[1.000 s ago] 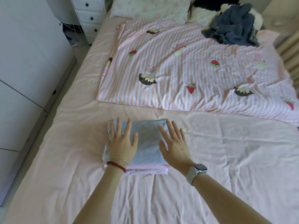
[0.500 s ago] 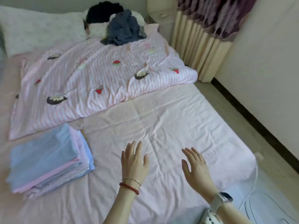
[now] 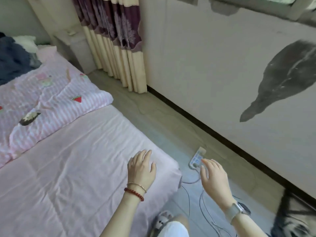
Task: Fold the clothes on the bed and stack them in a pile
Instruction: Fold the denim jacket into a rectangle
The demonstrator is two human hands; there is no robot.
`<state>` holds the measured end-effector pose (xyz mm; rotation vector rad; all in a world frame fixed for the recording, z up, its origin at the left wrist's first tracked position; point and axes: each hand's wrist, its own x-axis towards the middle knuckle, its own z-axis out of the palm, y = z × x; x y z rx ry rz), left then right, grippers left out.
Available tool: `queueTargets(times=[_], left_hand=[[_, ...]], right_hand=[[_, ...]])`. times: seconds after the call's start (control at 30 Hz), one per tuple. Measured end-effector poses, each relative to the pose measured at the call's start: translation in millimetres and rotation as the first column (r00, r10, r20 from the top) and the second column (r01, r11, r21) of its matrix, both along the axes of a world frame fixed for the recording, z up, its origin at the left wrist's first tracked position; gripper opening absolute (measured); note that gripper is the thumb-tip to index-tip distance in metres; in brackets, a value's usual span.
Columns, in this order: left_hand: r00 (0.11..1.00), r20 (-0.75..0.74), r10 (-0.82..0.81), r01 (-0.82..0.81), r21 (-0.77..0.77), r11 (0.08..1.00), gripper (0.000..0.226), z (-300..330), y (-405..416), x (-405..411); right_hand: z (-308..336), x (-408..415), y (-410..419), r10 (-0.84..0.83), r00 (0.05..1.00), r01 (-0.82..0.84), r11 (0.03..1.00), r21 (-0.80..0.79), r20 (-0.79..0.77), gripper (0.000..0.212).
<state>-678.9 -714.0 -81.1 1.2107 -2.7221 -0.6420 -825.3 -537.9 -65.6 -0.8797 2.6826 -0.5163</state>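
Dark clothes [image 3: 12, 59] lie far left at the bed's [image 3: 71, 168] head — left hand [image 3: 142, 168] is nearer; right hand [image 3: 213, 178] hangs over floor, both hands' fingers spread, empty.

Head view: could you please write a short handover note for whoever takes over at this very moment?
Left hand: open, empty, over the bed sheet near its corner.
Right hand: open, empty, out over the floor beside the bed.
Dark blue clothes: unfolded heap at the head of the bed, by the striped quilt.
Done: no folded pile is in view.
Left: fold the dark heap and stack it.
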Motion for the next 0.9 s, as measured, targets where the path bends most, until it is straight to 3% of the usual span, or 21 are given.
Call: queueTargets(times=[0.37, 0.63, 0.9], left_hand=[[0.999, -0.008, -0.042, 0.042, 0.026, 0.999, 0.042, -31.9, -81.8, -199.8], [0.978, 0.015, 0.206, -0.207, 0.064, 0.976, 0.040, -25.1, -199.1, -309.7], [0.933, 0.063, 0.354, -0.357, 0.054, 0.932, 0.038, 5.9, -278.3, -328.1]], right_hand=[[-13.6, -191.1, -73.0, 0.054, 0.999, -0.054, 0.998, 0.033, 0.000, 0.033], [-3.1, -336.0, -234.9, 0.370, 0.928, -0.372, 0.925, 0.079, 0.034, 0.034], [14.0, -383.2, -355.1, 0.541, 0.838, -0.544, 0.838, 0.036, 0.072, 0.030]])
